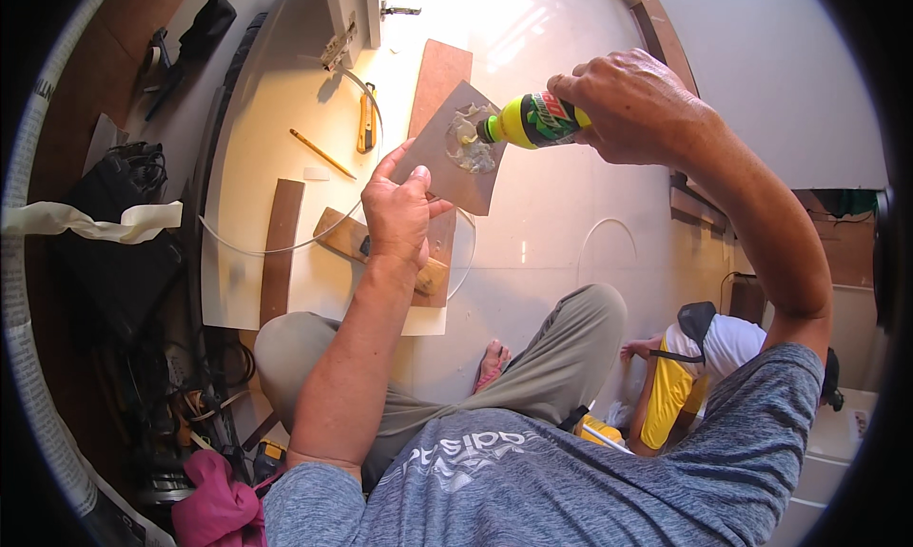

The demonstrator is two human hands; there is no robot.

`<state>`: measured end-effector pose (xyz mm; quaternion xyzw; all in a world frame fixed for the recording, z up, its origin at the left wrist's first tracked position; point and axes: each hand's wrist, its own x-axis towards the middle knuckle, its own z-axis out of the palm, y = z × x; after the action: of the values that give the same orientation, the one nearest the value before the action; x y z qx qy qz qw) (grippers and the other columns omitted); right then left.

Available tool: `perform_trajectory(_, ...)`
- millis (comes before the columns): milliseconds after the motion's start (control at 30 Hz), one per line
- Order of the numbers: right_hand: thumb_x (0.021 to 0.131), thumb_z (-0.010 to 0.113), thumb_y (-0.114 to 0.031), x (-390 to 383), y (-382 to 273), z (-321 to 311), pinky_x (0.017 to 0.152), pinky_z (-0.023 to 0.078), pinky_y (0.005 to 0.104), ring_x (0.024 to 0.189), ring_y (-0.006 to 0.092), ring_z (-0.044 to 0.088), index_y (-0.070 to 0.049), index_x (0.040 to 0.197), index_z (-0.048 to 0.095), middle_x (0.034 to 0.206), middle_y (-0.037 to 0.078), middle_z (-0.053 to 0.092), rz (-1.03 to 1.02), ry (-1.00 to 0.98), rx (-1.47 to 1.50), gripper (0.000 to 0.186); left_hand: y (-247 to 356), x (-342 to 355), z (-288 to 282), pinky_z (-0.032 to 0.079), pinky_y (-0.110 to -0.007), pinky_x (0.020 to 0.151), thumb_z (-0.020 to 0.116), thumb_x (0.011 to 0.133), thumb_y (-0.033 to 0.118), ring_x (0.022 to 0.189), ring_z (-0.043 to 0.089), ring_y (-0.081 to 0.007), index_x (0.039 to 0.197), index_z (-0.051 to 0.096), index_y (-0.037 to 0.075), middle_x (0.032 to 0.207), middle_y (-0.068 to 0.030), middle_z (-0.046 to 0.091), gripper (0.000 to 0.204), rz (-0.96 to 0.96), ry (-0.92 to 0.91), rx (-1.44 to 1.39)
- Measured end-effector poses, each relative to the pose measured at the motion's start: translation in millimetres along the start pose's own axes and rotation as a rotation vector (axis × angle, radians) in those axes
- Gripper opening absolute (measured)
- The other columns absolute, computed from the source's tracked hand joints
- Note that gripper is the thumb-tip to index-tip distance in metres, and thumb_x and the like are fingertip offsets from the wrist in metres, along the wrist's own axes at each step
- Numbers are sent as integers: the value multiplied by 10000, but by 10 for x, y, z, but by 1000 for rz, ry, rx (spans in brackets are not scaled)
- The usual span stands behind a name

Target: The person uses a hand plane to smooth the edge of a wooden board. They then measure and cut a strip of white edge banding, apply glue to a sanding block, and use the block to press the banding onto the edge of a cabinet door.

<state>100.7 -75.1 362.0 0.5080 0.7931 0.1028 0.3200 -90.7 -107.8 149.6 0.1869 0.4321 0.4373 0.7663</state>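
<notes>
My left hand (pixel 399 205) grips a thin, flat, square grey-brown plate (pixel 433 157) by its near left edge, thumb on top, holding it tilted in the air. A smeared patch of pale, glossy paste (pixel 468 155) covers part of the plate's upper face. My right hand (pixel 632 100) is wrapped around the base of a small yellow-green plastic bottle (pixel 534 121). The bottle lies nearly sideways, its dark neck pointing left, right over the paste. Whether the neck touches the paste, I cannot tell.
On a pale panel lie an orange utility knife (pixel 367 121), a yellow pencil (pixel 323 154) and a brown strip (pixel 282 252). A wooden block-like tool (pixel 342 241) is partly behind my left arm. Another person (pixel 709 347) crouches at the right. Black bags (pixel 119 233) fill the left.
</notes>
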Motion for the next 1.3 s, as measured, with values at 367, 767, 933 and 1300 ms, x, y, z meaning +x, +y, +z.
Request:
perform_trajectory(367,757,776,-29,160,-95,-242,801,601,413,798,290,753,-42,1034,775,846,166,760,-17,38,13,277,154,25,-196,622,-324,672,559,1008,30,811,703,-171,1473,481,37,1060,-96,694,472,10,-2,-25)
perform_trajectory(767,798,861,-142,428,-208,-436,865,575,426,906,279,745,-84,1145,746,955,135,768,0,-108,-27,370,274,31,-319,632,-312,663,558,1012,25,841,721,-167,1449,508,27,1081,-105,706,440,76,-31,-14)
perform_trajectory(933,710,753,-18,468,-76,-179,735,595,415,799,310,747,-52,956,783,838,160,752,-101,160,24,250,217,152,-434,659,-324,704,536,1017,11,877,734,-191,1453,485,8,1127,-135,704,439,87,-34,40)
perform_trajectory(1300,729,790,-29,549,33,-144,750,604,416,827,315,750,-65,976,796,871,153,761,-142,204,26,249,246,46,-414,657,-321,699,529,1019,17,901,735,-202,1458,476,9,1149,-148,699,443,139,26,33)
